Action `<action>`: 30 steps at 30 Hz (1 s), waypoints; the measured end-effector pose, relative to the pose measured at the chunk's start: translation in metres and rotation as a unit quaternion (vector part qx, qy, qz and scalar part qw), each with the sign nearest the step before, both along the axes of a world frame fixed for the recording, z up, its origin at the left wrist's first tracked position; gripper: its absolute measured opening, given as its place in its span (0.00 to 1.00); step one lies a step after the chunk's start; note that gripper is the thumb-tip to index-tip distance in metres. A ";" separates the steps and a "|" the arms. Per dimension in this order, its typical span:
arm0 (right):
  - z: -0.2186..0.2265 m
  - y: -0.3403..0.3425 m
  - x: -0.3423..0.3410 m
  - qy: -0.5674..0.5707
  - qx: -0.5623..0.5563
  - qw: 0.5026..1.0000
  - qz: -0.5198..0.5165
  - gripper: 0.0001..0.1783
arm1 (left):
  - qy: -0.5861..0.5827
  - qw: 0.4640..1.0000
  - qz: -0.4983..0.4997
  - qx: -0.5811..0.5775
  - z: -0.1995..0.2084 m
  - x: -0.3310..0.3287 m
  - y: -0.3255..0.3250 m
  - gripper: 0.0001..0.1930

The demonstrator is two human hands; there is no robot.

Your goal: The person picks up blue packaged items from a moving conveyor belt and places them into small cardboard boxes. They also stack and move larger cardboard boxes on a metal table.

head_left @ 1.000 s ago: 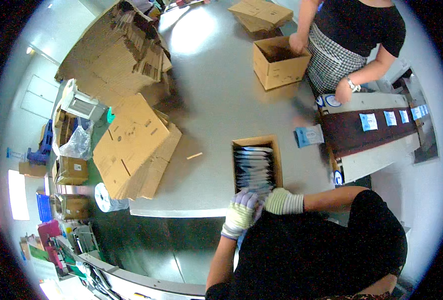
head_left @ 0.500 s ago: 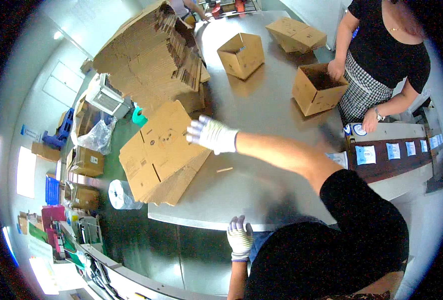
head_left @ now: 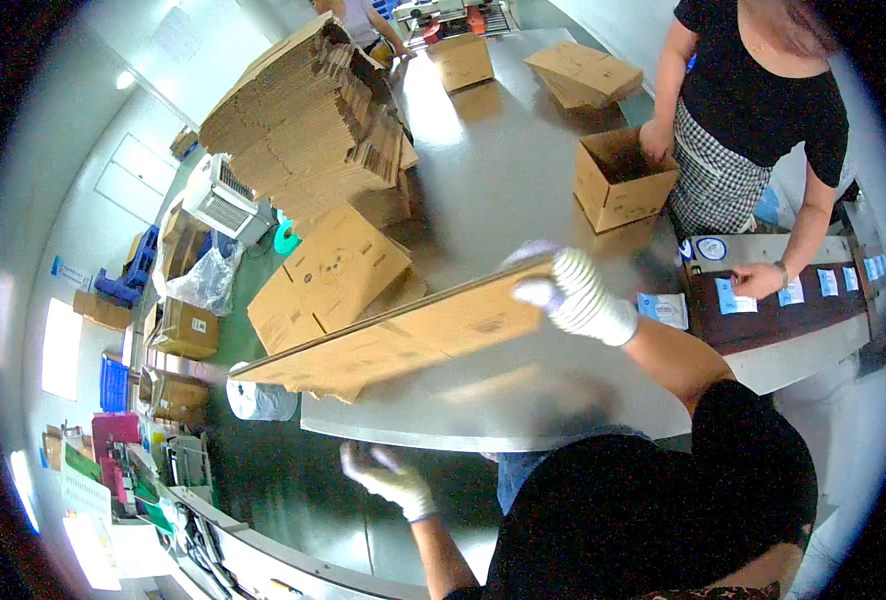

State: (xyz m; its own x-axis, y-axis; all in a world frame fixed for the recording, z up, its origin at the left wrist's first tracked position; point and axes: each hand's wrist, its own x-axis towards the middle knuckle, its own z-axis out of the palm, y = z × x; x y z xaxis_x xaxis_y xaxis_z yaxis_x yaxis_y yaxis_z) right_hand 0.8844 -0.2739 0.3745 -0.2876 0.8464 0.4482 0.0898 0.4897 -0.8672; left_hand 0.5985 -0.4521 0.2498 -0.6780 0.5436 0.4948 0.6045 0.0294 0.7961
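My right hand (head_left: 563, 290), in a white knit glove, grips the edge of a flattened brown cardboard box (head_left: 393, 340) and holds it tilted above the grey table (head_left: 503, 180). The sheet stretches from my hand to the table's left corner. My left hand (head_left: 383, 475), also gloved, hangs below the table's near edge with fingers apart and nothing in it. A short stack of flat boxes (head_left: 328, 275) lies on the table behind the lifted sheet.
A tall pile of flattened cartons (head_left: 303, 120) stands at the table's far left. An open carton (head_left: 623, 180) sits by a person in a black top (head_left: 763, 110). More cartons (head_left: 583, 72) lie at the far end. Boxes and a tape roll (head_left: 260, 400) are on the floor left.
My right hand has pulled a flat cardboard box off the stack and lifted it toward me. The left hand stays low by the table edge, now spread.
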 end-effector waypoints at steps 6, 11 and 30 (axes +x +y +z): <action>-0.065 -0.044 0.085 -0.066 -0.010 0.992 -0.107 0.07 | -0.217 0.971 -0.086 0.061 0.001 -0.006 0.018 0.22; -0.107 -0.087 0.122 -0.022 -0.106 0.983 -0.150 0.18 | -0.341 0.923 -0.161 0.075 0.020 0.078 0.007 0.15; -0.132 -0.105 0.114 -0.080 -0.202 0.965 0.144 0.49 | -0.092 0.976 -0.180 -0.081 0.017 0.140 -0.030 0.14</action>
State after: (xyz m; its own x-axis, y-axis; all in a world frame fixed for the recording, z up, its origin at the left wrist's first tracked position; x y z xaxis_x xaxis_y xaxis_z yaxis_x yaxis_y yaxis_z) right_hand 0.9987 -0.3794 0.2426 -0.5757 0.8172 0.0287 0.1488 0.1392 -0.9790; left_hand 0.7381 -0.4816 0.2671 -0.4974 0.8246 0.2697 0.4460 -0.0235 0.8947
